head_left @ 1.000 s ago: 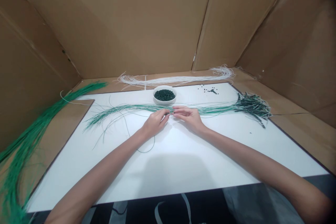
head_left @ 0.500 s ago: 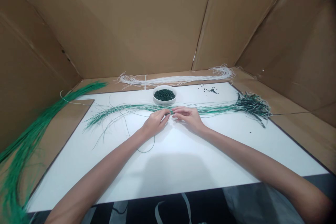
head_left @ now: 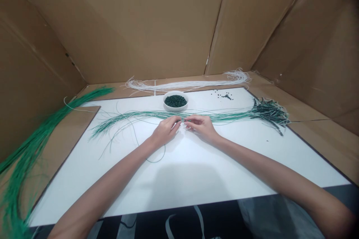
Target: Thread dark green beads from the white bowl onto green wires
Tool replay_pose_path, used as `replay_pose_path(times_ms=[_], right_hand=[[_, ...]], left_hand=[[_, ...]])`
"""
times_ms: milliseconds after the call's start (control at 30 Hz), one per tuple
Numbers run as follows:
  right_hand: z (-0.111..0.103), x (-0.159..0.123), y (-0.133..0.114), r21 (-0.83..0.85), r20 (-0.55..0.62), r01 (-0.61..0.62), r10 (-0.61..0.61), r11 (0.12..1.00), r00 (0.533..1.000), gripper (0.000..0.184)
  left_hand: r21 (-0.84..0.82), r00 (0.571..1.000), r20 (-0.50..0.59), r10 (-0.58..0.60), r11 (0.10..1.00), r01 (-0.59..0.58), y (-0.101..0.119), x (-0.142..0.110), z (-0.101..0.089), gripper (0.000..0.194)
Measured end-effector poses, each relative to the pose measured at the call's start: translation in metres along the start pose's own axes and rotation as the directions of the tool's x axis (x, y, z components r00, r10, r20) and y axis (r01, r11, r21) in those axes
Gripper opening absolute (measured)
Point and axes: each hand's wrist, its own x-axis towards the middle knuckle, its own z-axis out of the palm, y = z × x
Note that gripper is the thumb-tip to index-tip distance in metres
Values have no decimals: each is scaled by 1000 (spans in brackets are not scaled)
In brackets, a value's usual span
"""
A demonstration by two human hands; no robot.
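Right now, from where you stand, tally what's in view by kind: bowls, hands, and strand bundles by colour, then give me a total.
Bowls: 1, the white bowl
Hands: 2, the left hand and the right hand
White strand bundles: 1, the white strand bundle
Green strand bundles: 2, the green strand bundle across the board and the green strand bundle left of the board
Total: 6

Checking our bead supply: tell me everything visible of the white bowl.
The white bowl is a small, round dish, ceramic-looking, with a plain rim. It sits upright on the white board near its far edge, holding a heap of small dark green beads. Green strands run just in front. Neither the left hand nor the right hand touches it.
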Motion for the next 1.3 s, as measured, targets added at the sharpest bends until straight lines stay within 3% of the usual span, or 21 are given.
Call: replay_pose_path(times_ms=[1300], right_hand=[[4, -1, -7, -23, -57, 11, -12, 1000, 998, 22]], left_hand=[[17, 1000, 10, 14, 1000, -15, 1, -1, -1, 16]])
